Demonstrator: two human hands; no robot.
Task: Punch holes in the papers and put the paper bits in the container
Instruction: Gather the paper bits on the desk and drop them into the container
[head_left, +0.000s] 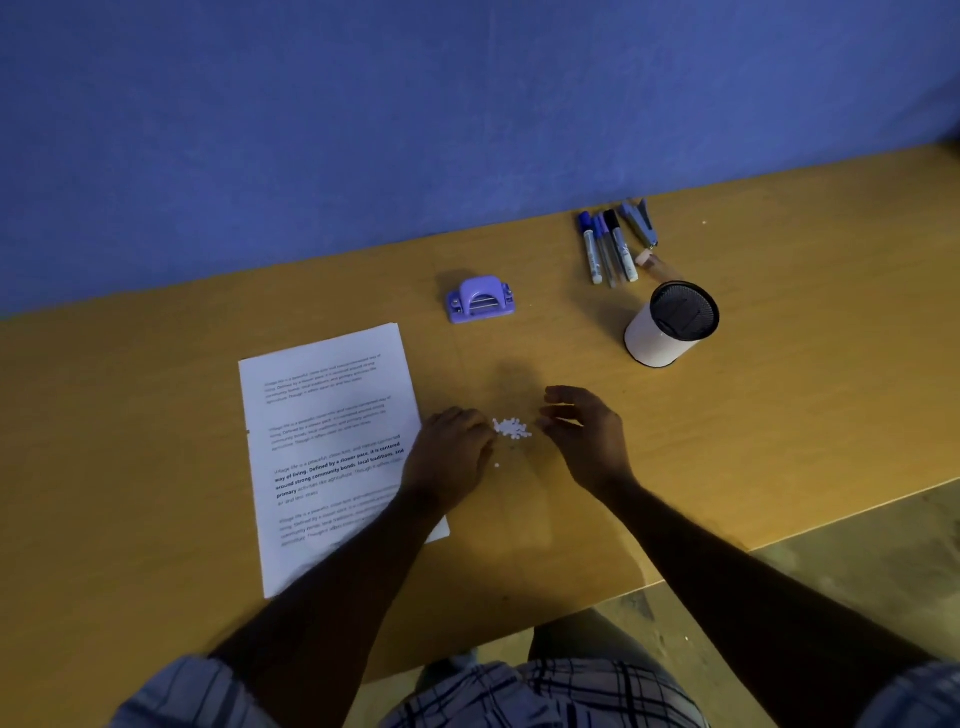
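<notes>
Here, a small heap of white paper bits (511, 428) is flanked on the wooden table (156, 415) by two hands. The left hand (453, 452) is laid knuckles-up with its fingers curled down at the heap's left edge; whether any bits are pinched cannot be told. The right hand (587, 434) is held loosely open, fingers bent toward the heap from the right, nothing gripped. A few stray bits are scattered just below the heap. The printed papers (322, 447) are partly covered by the left wrist and forearm. Farther back, a purple plastic hole punch (480, 300) is seen near the blue wall. To the right, the cylindrical white container (670, 327) with a dark mesh interior stands clear, markers (605, 249) lying beyond it.
</notes>
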